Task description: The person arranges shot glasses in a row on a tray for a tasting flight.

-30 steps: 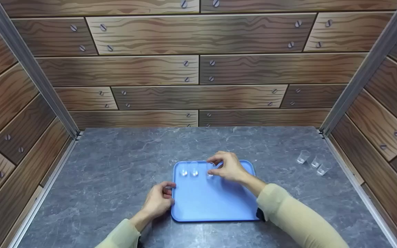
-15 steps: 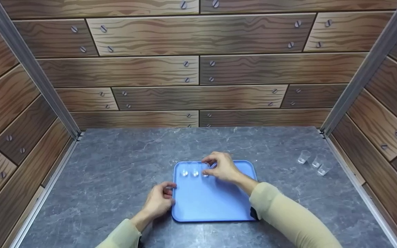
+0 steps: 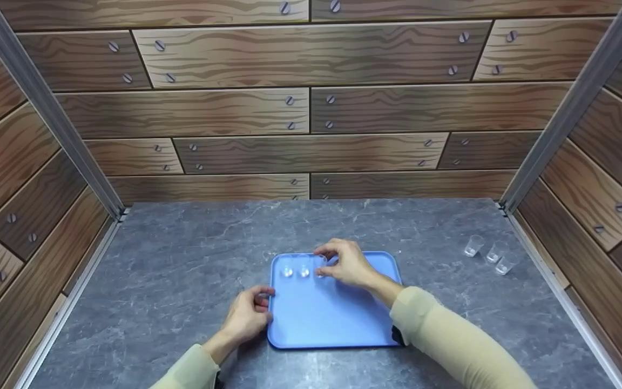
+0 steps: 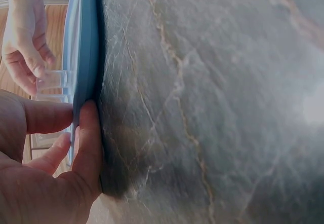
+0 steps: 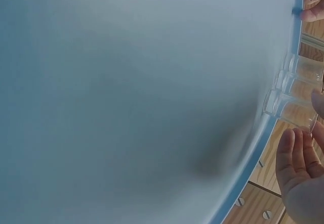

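A blue tray (image 3: 338,324) lies on the table. My left hand (image 3: 247,313) holds its left edge, and in the left wrist view the fingers (image 4: 87,138) are curled at the rim. With thumb and fingertips, my right hand (image 3: 350,265) pinches a clear shot glass (image 5: 293,110) upright at the tray's far side. Left of it stand two more clear shot glasses, a middle one (image 3: 304,270) and an outer one (image 3: 287,270). In the right wrist view the three form a close row along the rim. The right fingers partly cover the pinched glass in the head view.
Three more clear shot glasses stand on the grey marbled table (image 3: 181,259) at the right: a rear one (image 3: 473,246), a middle one (image 3: 494,253) and a front one (image 3: 504,265). Wood-patterned walls (image 3: 311,111) with metal corner posts enclose the back and sides.
My right hand has slid the pinched shot glass leftward on the tray, up beside the other two. During the last half second it has hardly moved. My left hand stays at the tray's edge.
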The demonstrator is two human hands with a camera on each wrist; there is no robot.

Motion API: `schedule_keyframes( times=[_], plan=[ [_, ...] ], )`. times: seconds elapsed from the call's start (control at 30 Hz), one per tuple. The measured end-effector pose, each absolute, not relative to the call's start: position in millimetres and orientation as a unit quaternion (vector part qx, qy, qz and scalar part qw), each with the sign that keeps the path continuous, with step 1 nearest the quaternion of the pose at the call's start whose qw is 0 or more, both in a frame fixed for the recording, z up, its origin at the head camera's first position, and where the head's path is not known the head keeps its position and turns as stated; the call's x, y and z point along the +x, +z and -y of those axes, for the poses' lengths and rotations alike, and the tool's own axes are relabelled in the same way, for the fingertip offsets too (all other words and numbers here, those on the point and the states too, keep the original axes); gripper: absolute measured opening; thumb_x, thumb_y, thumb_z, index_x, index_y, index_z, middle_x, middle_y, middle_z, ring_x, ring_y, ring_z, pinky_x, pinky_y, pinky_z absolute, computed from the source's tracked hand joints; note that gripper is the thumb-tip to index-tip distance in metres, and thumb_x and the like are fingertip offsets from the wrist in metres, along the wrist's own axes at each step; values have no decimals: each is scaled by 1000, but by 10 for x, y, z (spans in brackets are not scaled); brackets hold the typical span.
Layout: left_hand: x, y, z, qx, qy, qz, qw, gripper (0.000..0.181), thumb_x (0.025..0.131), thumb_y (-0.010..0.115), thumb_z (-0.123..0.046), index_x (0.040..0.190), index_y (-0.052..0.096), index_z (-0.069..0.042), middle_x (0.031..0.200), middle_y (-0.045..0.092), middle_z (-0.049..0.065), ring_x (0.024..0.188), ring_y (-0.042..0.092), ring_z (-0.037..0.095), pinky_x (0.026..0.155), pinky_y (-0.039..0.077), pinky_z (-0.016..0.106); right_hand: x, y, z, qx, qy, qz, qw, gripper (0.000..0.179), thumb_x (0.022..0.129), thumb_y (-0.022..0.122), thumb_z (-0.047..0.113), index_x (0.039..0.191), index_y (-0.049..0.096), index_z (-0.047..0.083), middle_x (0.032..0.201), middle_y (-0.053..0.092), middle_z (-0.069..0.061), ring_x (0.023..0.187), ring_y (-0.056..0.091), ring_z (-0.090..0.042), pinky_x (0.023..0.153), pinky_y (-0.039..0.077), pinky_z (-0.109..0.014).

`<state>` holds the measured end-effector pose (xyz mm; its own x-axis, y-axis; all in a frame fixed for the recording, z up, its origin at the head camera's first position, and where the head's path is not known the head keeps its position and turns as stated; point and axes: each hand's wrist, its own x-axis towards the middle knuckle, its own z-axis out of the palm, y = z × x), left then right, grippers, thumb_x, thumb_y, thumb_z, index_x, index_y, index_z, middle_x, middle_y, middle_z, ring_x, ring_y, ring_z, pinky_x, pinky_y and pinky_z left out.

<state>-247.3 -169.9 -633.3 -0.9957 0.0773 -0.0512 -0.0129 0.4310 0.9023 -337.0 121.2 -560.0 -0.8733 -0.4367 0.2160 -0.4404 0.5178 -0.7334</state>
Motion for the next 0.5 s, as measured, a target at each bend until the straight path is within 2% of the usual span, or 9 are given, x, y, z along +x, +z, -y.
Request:
schedule_keyframes(
  times=[0.13, 0.37, 0.5],
  plan=[
    [-2572, -6563, 1743, 18, 535, -844, 40, 57, 73, 73, 5, 126, 78, -14, 94, 71, 0, 81, 69, 11, 72, 59, 23, -3349, -5567, -1271, 259, 425, 867, -6, 44, 85, 96, 7, 125, 82, -1, 119, 80, -17, 105, 79, -34, 89, 70, -41],
    [-2375, -6171, 1664, 32, 532, -846, 27, 54, 74, 70, 6, 127, 75, -1, 94, 70, 6, 81, 68, 13, 72, 59, 26, -3302, -5500, -1478, 261, 414, 872, -2, 38, 90, 92, 8, 126, 81, 0, 120, 80, -18, 107, 78, -38, 90, 70, -45],
    [-2344, -6103, 1648, 31, 533, -845, 29, 54, 74, 70, 7, 127, 75, 0, 94, 69, 5, 82, 68, 13, 73, 59, 26, -3274, -5474, -1664, 263, 410, 874, 7, 36, 91, 90, 8, 124, 81, -2, 118, 80, -19, 106, 78, -39, 89, 69, -48]
  ],
)
